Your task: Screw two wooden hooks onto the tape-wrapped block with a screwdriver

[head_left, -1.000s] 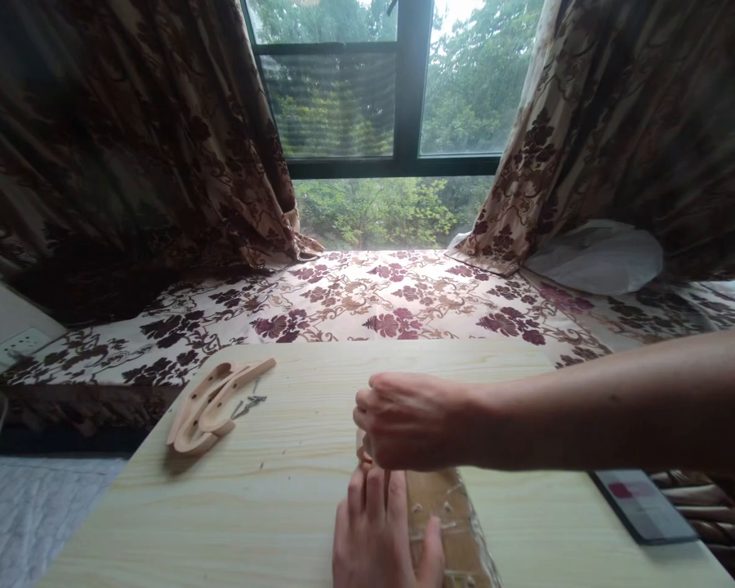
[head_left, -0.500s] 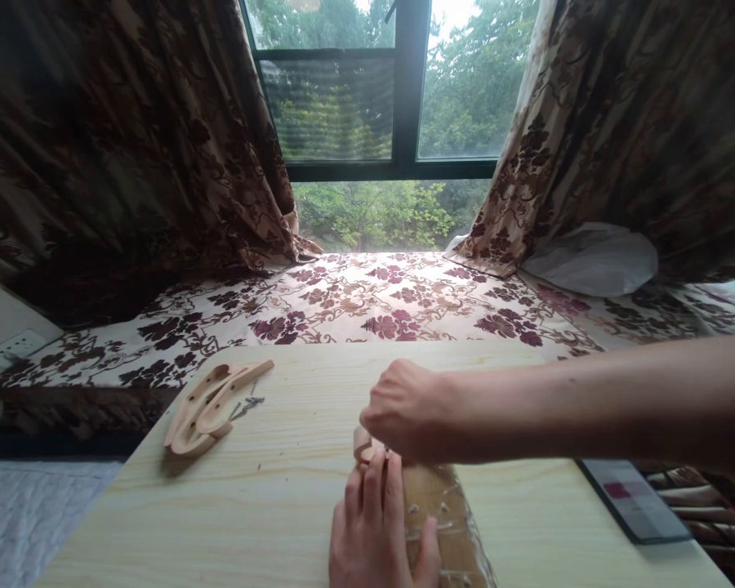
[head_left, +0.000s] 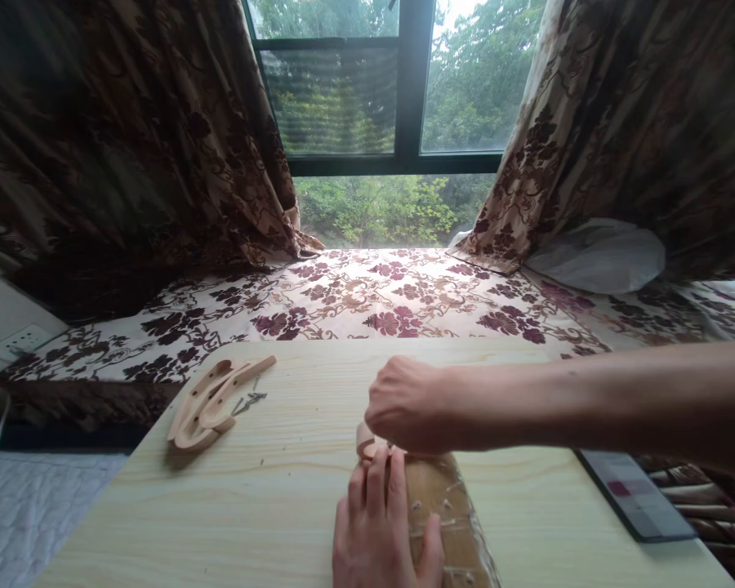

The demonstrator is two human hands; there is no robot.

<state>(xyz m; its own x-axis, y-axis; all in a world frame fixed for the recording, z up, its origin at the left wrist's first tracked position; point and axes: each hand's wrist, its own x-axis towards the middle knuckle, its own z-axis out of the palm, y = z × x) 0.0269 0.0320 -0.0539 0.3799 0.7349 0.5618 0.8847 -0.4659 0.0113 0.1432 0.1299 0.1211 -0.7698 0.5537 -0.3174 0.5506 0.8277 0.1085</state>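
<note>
My left hand (head_left: pixel 380 523) lies with fingers stretched forward over a brown, plastic-wrapped block (head_left: pixel 450 514) at the front of the table. Its fingertips press on a pale wooden piece (head_left: pixel 363 439) with a curled end. Just above that piece is my right hand (head_left: pixel 407 404), closed in a fist; whatever it grips is hidden beneath it. Curved wooden pieces with holes (head_left: pixel 205 408) sit at the left of the table, with several screws (head_left: pixel 249 402) beside them.
The light wooden table (head_left: pixel 220 514) bears a phone (head_left: pixel 640 498) at the right, below my right forearm. Behind it stretches a floral cloth (head_left: pixel 392 302) up to the window. A white plastic bag (head_left: pixel 600 255) lies at the back right.
The view has shifted slightly. Both hands keep nearly the same places, the right in a fist above the curled wooden piece, the left over the block.
</note>
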